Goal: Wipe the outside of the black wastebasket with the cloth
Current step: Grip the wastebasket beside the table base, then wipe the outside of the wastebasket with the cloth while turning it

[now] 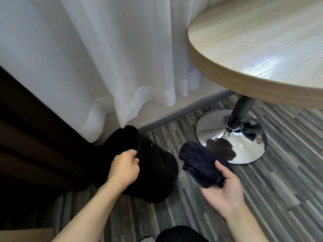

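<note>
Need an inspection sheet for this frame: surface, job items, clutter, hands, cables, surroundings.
Surface: grey striped plank floor; no spills seen.
Job's things: black wastebasket tilted, its base on the floor, mouth leaning towards the curtain; dark cloth folded, held clear of the wastebasket, not touching it.
Clutter: pale flat edge, maybe cardboard, at the lower left; cannot tell more.
Hands: left hand grips the wastebasket rim; right hand palm up, thumb pinning the cloth.
Cables: nothing seen.
Surroundings: white sheer curtain hangs behind; dark drape at left; round wood-top table on a black post with chrome disc base at right.
</note>
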